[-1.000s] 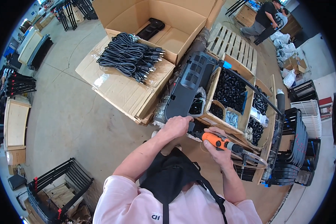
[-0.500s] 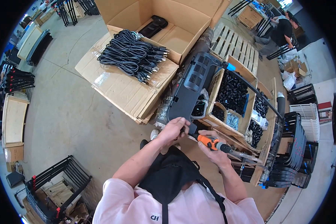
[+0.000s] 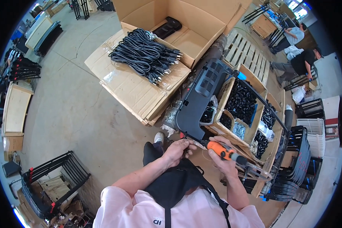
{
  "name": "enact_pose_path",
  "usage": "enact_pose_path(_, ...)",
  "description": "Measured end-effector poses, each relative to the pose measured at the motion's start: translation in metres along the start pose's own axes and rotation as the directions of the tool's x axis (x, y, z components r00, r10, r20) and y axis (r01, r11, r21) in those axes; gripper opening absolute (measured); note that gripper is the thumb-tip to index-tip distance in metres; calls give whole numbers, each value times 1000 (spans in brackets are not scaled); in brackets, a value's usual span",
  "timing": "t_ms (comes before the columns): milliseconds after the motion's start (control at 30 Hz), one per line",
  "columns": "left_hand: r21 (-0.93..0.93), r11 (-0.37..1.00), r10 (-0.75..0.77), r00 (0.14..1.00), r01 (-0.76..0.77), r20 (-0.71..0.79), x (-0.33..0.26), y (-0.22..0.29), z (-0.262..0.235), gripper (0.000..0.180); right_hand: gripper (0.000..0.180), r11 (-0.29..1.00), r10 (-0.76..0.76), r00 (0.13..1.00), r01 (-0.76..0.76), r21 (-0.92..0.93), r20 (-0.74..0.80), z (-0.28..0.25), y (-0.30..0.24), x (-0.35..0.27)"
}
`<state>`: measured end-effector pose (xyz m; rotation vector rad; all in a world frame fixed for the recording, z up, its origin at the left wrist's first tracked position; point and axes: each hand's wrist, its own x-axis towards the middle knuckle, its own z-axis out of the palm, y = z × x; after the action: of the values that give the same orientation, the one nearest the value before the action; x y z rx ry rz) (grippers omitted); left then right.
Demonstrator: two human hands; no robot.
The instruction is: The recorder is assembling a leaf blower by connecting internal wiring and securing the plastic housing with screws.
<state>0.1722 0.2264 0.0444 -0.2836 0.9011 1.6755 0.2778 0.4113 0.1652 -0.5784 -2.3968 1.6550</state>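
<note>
While the right hand (image 3: 225,164) grips an orange driver (image 3: 220,150), the left hand (image 3: 175,151) (curled) seemingly holds dark bits (image 3: 186,153).

We have an orange power driver (image 3: 220,151) held aslant, its dark nose pointing up-left, near the lower end of a black, L-shaped plastic housing (image 3: 190,113) that lies lengthwise with its raised, slotted section facing up.

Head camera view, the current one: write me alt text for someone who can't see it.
A person's right hand grips an orange power tool, its dark end toward the left hand, near a black panel. Beyond are small black parts in a wooden tray and bundled black cables on cardboard.
</note>
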Motion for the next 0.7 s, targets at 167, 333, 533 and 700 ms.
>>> enact_pose_path(167, -191, 981, -45, 999, 39, -25, 8, -5, 6, 24, 48, 975, -53, 998, 47, 219, 21, 2, -4, -3)
enact_pose_path(333, -397, 914, -102, 995, 87, -18, 15, -4, 9, 26, 46, 982, -34, 998, 24, 185, 50, 9, -3, -2)
enact_pose_path(533, -525, 849, -91, 995, 59, -36, 17, -4, 13, 27, 46, 982, -75, 995, 61, 176, 71, 10, -2, 2)
enact_pose_path(700, -555, 829, -87, 996, 64, -15, 18, -2, 13, 28, 46, 978, -187, 979, 178, 109, 82, 16, -7, 5)
